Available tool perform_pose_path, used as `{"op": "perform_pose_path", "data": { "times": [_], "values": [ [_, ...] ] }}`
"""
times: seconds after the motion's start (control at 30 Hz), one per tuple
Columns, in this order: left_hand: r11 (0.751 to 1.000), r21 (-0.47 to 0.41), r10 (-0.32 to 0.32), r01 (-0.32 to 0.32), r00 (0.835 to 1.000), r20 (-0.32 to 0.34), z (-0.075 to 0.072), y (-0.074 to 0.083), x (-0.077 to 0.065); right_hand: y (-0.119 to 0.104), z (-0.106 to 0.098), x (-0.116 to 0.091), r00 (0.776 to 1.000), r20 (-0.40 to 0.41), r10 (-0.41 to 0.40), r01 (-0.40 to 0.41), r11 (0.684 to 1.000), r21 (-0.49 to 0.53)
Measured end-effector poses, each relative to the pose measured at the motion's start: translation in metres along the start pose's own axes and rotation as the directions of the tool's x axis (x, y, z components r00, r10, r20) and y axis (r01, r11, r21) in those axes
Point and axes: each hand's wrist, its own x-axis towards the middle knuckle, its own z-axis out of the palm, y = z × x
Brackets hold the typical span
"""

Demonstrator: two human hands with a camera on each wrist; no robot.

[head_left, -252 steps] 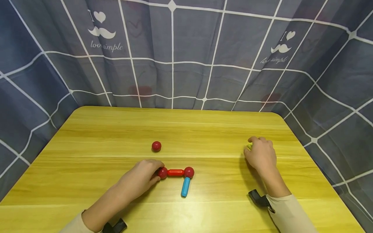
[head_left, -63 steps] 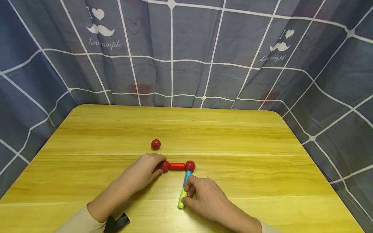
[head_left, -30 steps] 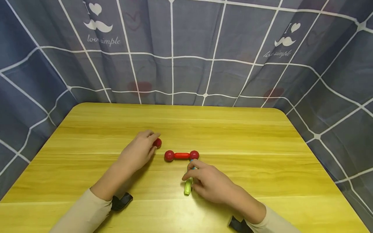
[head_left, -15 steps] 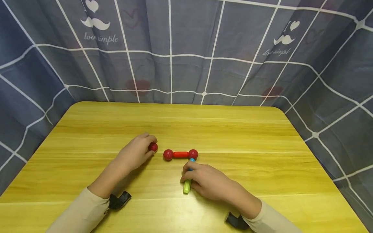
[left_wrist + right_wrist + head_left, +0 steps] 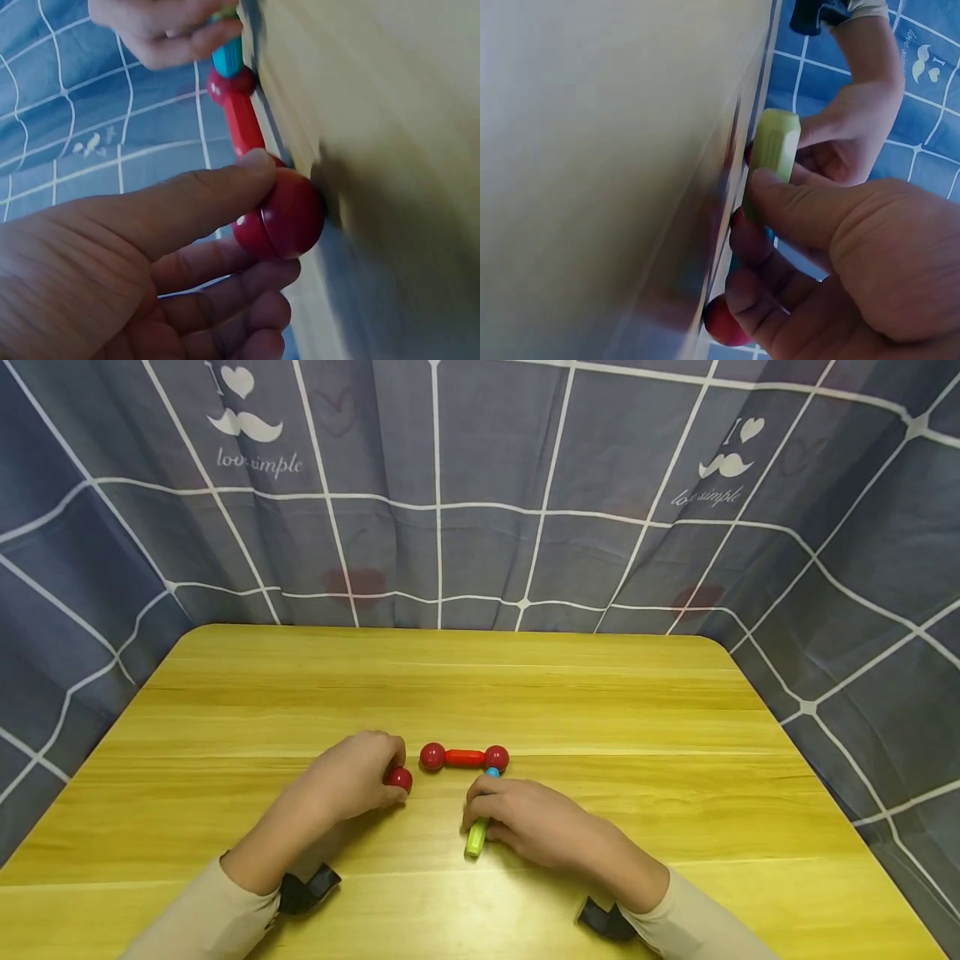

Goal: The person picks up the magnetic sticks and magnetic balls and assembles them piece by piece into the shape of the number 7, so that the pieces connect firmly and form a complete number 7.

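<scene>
My left hand pinches a loose red ball between thumb and fingers, low over the table. In the left wrist view that red ball fills the middle. A red rod lies between two more red balls, the left ball and the right ball. From the right ball a blue rod runs toward me, partly hidden by my right hand. Those fingers grip the yellow-green rod in line with the blue one; its near end sticks out bare in the right wrist view.
The wooden table has rounded far corners. A grey-blue checked curtain hangs behind it and along both sides. Black wrist straps or mounts sit by the sleeves.
My right hand brought the yellow-green rod from the right to the blue rod. My left hand left the joined ball, took the loose ball and drew it nearer.
</scene>
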Motion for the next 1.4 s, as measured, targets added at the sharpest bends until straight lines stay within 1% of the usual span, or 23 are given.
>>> {"op": "perform_pose_path", "data": {
  "times": [0.13, 0.23, 0.33, 0.43, 0.57, 0.67, 0.8, 0.87, 1.17, 1.33, 1.4],
  "values": [
    [1.000, -0.008, 0.004, -0.004, 1.000, 0.029, 0.004, 0.012, -0.003, 0.002, -0.002, 0.003, 0.999, 0.003, -0.037, 0.037, 0.999, -0.022],
    [1.000, -0.011, 0.022, -0.021, 0.999, 0.045, 0.009, 0.021, -0.005, 0.004, -0.003, 0.005, 0.999, 0.006, -0.051, 0.051, 0.998, -0.025],
    [0.998, -0.015, 0.067, -0.066, 0.996, 0.051, 0.014, 0.031, -0.008, 0.007, -0.004, 0.005, 0.999, 0.004, -0.050, 0.050, 0.998, -0.025],
    [0.992, -0.032, 0.125, -0.124, 0.991, 0.053, 0.020, 0.039, -0.010, 0.009, -0.005, 0.006, 0.999, -0.004, -0.045, 0.045, 0.999, -0.022],
    [0.979, -0.098, 0.183, -0.176, 0.981, 0.060, 0.027, 0.049, -0.013, 0.011, -0.005, 0.006, 0.999, -0.007, -0.042, 0.042, 0.999, -0.017],
    [0.968, -0.157, 0.208, -0.196, 0.976, 0.063, 0.031, 0.056, -0.015, 0.011, -0.005, 0.006, 0.999, -0.009, -0.038, 0.038, 0.999, -0.023],
    [0.959, -0.212, 0.205, -0.187, 0.976, 0.068, 0.034, 0.064, -0.017, 0.011, -0.006, 0.006, 1.000, -0.009, -0.030, 0.030, 0.999, -0.045],
    [0.959, -0.221, 0.198, -0.178, 0.978, 0.069, 0.035, 0.067, -0.017, 0.011, -0.006, 0.005, 1.000, -0.007, -0.026, 0.025, 0.998, -0.057],
    [0.956, -0.210, 0.215, -0.202, 0.976, 0.041, 0.040, 0.072, -0.019, 0.010, -0.006, 0.005, 1.000, -0.012, -0.020, 0.019, 0.996, -0.087],
    [0.957, -0.198, 0.223, -0.211, 0.974, 0.040, 0.041, 0.073, -0.019, 0.009, -0.006, 0.004, 1.000, -0.002, -0.011, 0.010, 0.996, -0.093],
    [0.955, -0.209, 0.224, -0.211, 0.974, 0.041, 0.039, 0.073, -0.020, 0.010, -0.006, 0.004, 1.000, -0.001, -0.012, 0.011, 0.996, -0.091]
  ]
}}
